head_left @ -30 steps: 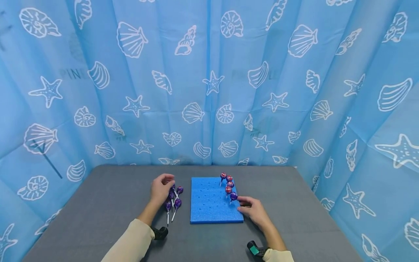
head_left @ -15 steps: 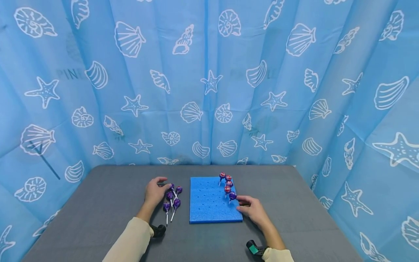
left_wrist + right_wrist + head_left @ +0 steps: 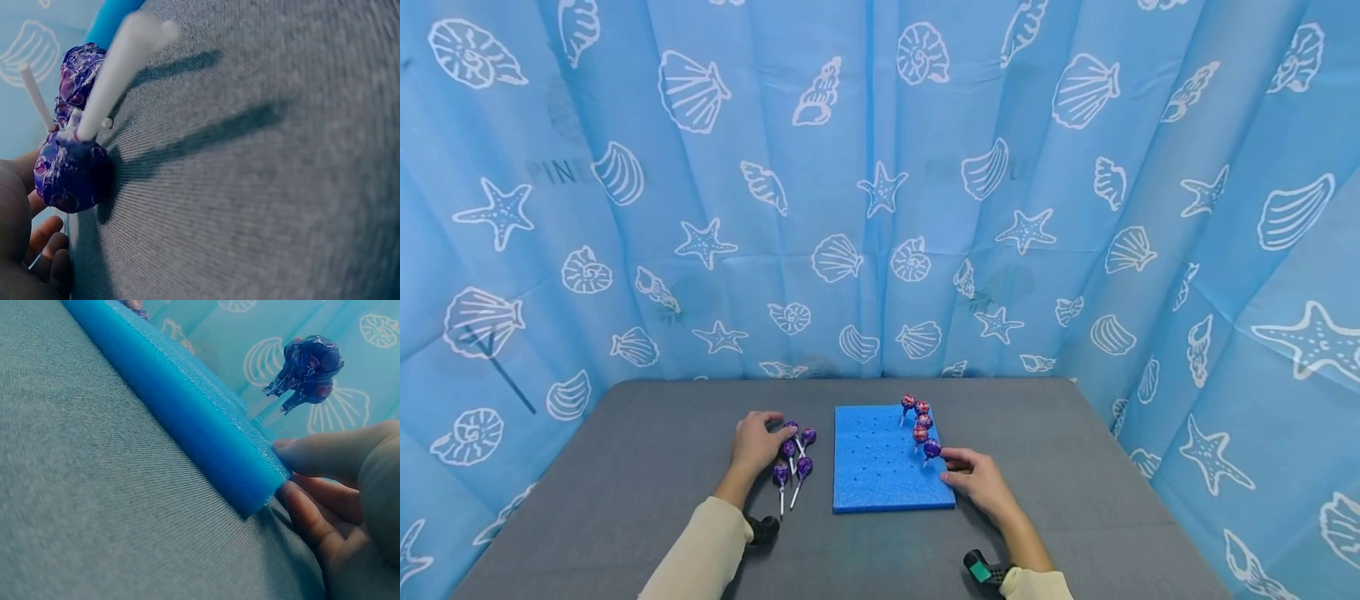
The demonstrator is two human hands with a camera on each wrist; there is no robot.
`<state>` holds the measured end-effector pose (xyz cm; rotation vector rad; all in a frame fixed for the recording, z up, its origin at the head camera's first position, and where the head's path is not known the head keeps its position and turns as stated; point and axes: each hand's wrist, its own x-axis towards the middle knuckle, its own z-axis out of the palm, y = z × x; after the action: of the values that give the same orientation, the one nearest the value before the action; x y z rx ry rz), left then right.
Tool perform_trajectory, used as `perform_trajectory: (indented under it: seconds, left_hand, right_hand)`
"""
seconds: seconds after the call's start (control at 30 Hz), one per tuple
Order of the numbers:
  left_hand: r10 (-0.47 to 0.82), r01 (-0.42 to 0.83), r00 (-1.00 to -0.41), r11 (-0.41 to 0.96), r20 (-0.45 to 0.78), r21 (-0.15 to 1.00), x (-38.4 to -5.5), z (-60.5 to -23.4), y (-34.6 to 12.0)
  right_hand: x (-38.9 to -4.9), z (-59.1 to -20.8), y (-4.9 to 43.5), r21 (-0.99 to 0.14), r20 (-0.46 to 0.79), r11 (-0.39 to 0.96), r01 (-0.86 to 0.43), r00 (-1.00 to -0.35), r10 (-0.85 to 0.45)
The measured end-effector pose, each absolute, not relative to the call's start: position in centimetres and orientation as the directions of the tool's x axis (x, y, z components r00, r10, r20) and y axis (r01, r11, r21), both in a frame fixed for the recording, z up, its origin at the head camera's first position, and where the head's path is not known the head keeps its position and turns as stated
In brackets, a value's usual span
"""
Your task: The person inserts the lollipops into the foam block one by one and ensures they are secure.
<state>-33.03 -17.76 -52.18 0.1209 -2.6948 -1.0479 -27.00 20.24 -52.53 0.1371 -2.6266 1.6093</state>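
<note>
Several purple-wrapped lollipops (image 3: 803, 467) with white sticks lie in a loose group on the grey table. My left hand (image 3: 755, 444) is at the far end of that group, thumb tip right at the head of the farthest lollipop (image 3: 791, 426), fingers loosely bent. In the left wrist view, a large purple lollipop head (image 3: 72, 178) partly hides the fingers. My right hand (image 3: 981, 481) holds the right edge of a blue foam board (image 3: 880, 479), thumb on top and fingers at its side. Beside the thumb, a purple lollipop (image 3: 932, 448) stands in the board.
Several red-wrapped lollipops (image 3: 921, 433) stand along the board's far right side, some leaning. Rows of small holes dot the foam. Behind the grey table (image 3: 880, 554) hangs a blue curtain (image 3: 880, 292) with white shells and starfish.
My left hand has drawn back to the left and slightly nearer, uncovering the farthest lollipop's head. The right hand stays on the foam board, and the lollipops stay put.
</note>
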Motion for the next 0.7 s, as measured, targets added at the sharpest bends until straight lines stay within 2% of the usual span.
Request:
perform_trajectory:
  seconds: [0.7]
  left_hand:
    - [-0.163, 0.011, -0.967, 0.744, 0.197, 0.668, -33.15, -52.35, -17.53]
  right_hand:
    - [-27.15, -52.71, 20.26, -0.879, 0.086, 0.466, -0.1, -0.995, -0.05]
